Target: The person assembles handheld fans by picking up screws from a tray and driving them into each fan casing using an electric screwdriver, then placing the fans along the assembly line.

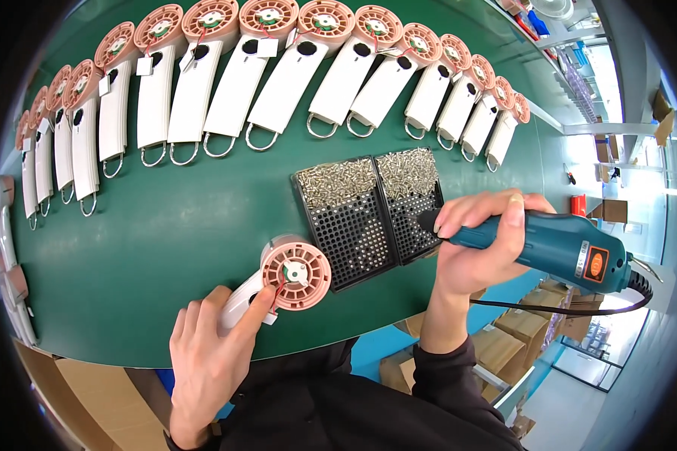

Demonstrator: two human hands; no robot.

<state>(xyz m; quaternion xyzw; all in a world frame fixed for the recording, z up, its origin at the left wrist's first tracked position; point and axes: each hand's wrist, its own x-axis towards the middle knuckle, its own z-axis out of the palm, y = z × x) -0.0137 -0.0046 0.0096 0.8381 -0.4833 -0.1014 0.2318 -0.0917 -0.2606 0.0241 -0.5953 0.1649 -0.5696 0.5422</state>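
Note:
My left hand (212, 353) grips a fan-like unit near the table's front edge, its fingers around the white handle (237, 302). The unit's pink round housing (299, 276) faces up, with slots round its rim, a white centre piece and thin red wires. In my right hand (478, 240) is a teal electric screwdriver (568, 246), held with its dark front end over the right-hand screw tray (406, 218). Its bit tip cannot be made out. Beside it sits a second black screw tray (346, 225); loose screws heap at the far ends of both, and some stand in the holes.
An arc of similar pink-and-white units (229, 105), each with a wire loop, lines the far side of the green table (180, 240). A black cord (572, 310) trails from the screwdriver. Cardboard boxes (500, 349) stand below the right edge.

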